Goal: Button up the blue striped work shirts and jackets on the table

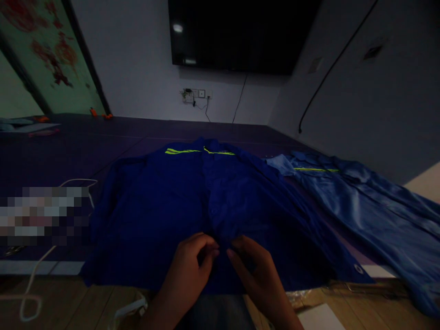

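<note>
Purple covering [127, 133] below a wall screen [240, 36] bears a blue garment [165, 192], hands [190, 256] curled over it, grip too dim to tell.

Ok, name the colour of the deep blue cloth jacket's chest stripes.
The chest stripes are bright yellow-green in the head view.

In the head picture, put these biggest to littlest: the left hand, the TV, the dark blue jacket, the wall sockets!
1. Dark blue jacket
2. TV, though its top is cut off
3. Left hand
4. Wall sockets
</note>
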`<state>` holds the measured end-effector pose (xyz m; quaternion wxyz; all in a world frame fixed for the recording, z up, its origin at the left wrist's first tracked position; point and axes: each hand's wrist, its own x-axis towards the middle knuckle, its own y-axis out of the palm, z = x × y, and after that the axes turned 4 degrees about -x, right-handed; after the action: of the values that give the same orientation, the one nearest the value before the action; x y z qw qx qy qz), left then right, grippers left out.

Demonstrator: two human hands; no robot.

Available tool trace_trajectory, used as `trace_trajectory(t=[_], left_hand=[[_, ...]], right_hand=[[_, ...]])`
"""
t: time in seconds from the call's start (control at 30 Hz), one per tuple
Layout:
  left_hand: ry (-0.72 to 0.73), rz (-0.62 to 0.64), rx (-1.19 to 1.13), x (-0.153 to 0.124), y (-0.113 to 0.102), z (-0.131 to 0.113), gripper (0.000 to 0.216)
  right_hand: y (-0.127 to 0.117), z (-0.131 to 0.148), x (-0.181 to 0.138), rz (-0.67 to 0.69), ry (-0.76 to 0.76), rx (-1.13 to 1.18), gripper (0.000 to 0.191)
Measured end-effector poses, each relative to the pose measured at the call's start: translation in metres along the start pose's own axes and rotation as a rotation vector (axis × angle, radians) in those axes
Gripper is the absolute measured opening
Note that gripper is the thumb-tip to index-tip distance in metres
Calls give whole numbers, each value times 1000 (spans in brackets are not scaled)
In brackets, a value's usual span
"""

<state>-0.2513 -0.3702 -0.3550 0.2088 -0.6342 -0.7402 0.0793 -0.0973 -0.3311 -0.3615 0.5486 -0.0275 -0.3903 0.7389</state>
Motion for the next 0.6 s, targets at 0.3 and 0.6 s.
trace_trajectory(t=[0.3,0.6], left_hand=[[42,-95,-45,-6,-1,2,13],[128,-116,-23,-8,3,5,13]], right_hand=[[3,-3,-7,-37,-73,41,17],[1,2,2,96,-27,40,19]])
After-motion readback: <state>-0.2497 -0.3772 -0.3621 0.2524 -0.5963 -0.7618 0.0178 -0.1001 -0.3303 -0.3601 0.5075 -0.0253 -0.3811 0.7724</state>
